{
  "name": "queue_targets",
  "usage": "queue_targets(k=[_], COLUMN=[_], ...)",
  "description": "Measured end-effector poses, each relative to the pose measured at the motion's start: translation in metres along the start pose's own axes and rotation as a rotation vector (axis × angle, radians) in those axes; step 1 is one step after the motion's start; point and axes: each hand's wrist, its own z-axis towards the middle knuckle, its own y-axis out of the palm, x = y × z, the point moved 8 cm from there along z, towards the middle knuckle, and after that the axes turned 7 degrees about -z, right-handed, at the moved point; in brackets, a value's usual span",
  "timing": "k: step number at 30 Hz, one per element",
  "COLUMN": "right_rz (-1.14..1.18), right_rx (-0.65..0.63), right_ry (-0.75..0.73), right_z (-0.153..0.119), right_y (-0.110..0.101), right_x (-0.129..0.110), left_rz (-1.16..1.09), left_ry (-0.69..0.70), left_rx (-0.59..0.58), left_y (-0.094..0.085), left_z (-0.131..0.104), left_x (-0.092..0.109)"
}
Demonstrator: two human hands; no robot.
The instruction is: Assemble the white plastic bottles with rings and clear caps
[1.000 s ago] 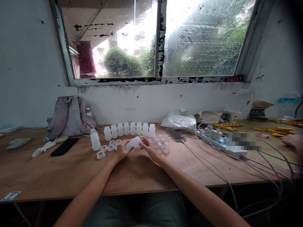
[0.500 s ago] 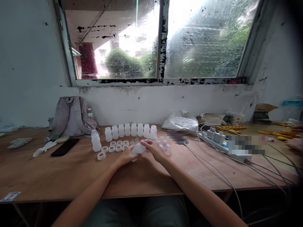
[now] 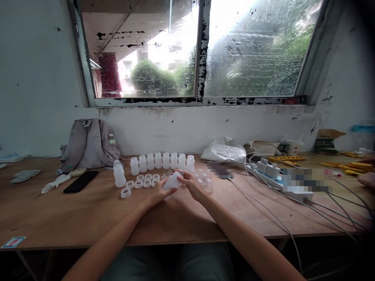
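Observation:
A frosted white bottle (image 3: 172, 182) lies tilted between my hands above the table, its upper end toward the right. My left hand (image 3: 159, 191) is wrapped round its body. The fingers of my right hand (image 3: 190, 183) are closed at the bottle's upper end, where a small clear part shows; its details are too small to tell. Behind my hands stands a row of open frosted bottles (image 3: 150, 161). White rings (image 3: 147, 183) lie in rows to the left, and clear caps (image 3: 208, 185) sit to the right. One bottle with a clear top (image 3: 119, 173) stands at the row's left.
A black phone (image 3: 81, 182), a grey backpack (image 3: 90, 144) and a clear plastic piece (image 3: 55, 182) are on the left. To the right are a silvery bag (image 3: 225, 151), a power strip (image 3: 295, 193) with cables, and yellow tools (image 3: 348, 168) near another person's hand (image 3: 366, 180).
The held bottle has turned a little, its upper end now higher, and my right hand has shifted slightly at that end. Both hands stay on it.

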Motion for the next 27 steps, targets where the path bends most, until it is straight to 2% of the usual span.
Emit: queue_targets(k=[2, 5, 7, 10, 12, 14, 17, 20, 23, 25, 27], right_rz=[-0.023, -0.138, -0.314, -0.713, -1.002, -1.236, -1.413, -1.43, -1.326, -1.146, -0.845], right_rx=[-0.046, -0.117, -0.048, 0.158, 0.223, 0.236, 0.188, 0.165, 0.169, 0.242, 0.349], right_ry=[-0.024, -0.097, -0.188, -0.309, -0.279, -0.176, -0.113, -0.129, -0.146, -0.176, -0.234], right_z=[-0.001, -0.001, 0.003, 0.009, 0.014, 0.019, 0.022, 0.021, 0.02, 0.019, 0.017], right_y=[0.004, 0.007, -0.003, -0.025, -0.036, -0.045, -0.048, -0.045, -0.042, -0.045, -0.052], right_x=[-0.003, -0.009, -0.013, -0.011, 0.001, 0.019, 0.037, 0.039, 0.031, 0.018, 0.002], left_rz=[0.135, 0.211, 0.249, 0.309, 0.324, 0.316, 0.283, 0.263, 0.258, 0.255, 0.251], left_ry=[0.066, 0.106, 0.139, 0.111, 0.057, 0.018, -0.016, -0.009, 0.003, 0.009, 0.012], left_rx=[0.043, 0.084, 0.151, 0.316, 0.407, 0.461, 0.487, 0.47, 0.446, 0.415, 0.359], left_y=[-0.002, -0.005, -0.012, -0.031, -0.043, -0.051, -0.056, -0.055, -0.053, -0.051, -0.047], left_z=[-0.002, -0.004, -0.004, -0.004, -0.004, -0.003, -0.003, -0.003, -0.003, -0.003, -0.002], left_x=[0.008, 0.012, 0.013, 0.006, -0.003, -0.01, -0.017, -0.017, -0.014, -0.011, -0.009])
